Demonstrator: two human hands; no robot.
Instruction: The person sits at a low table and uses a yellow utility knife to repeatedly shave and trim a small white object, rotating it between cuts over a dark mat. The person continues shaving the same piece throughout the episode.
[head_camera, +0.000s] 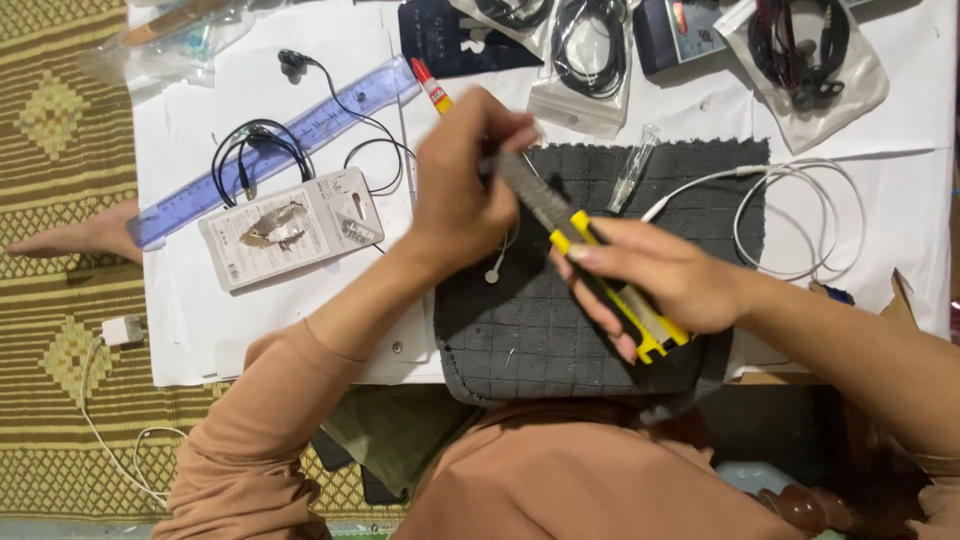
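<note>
My right hand (660, 280) grips a yellow and black utility knife (655, 335), its long grey blade (535, 195) pointing up and left. My left hand (465, 190) is closed just above the blade, pinching a thin white earphone cable; a white earbud (493, 276) dangles below it. Both hands hover over a dark grey quilted cloth pad (520, 330). The rest of the white cable (800, 220) loops to the right across the pad's edge and the white paper.
A blue transparent ruler (200, 200), a flat blister pack (290, 228), black earphones (265, 140), a glue tube (432, 87) and bagged cables (590, 60) lie on white paper sheets (200, 320). A white charger (120, 330) lies on the woven mat at left. A bare foot (80, 238) rests there.
</note>
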